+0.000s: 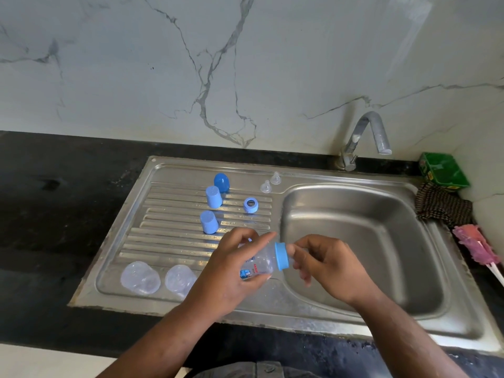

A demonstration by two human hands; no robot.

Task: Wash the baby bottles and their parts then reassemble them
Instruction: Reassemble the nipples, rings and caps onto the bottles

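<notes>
While two clear bottles [140,278] rest at about eight o'clock from the hands on the drainboard [169,241], and the blue caps [209,222] stand mouth-down at eleven o'clock, the work itself hangs over the sink's edge. The left hand [229,271] wraps its fingers round the printed bottle [261,264], which lies nearly level with its neck toward three o'clock. A blue collar [282,256] sits on that neck. The right hand [324,266] curls its fingertips against the collar's outer end; whether it pinches the collar cannot be told. Whether a teat sits inside the collar is hidden too.

The likely fault is a crooked thread: with the bottle tilted and probably wet, the collar may bite askew and later leak. A slick grip could also let the bottle drop into the basin [354,241] at three o'clock. If the collar goes on without a teat, the two clear teats [265,186] at twelve o'clock stay unmatched.
</notes>
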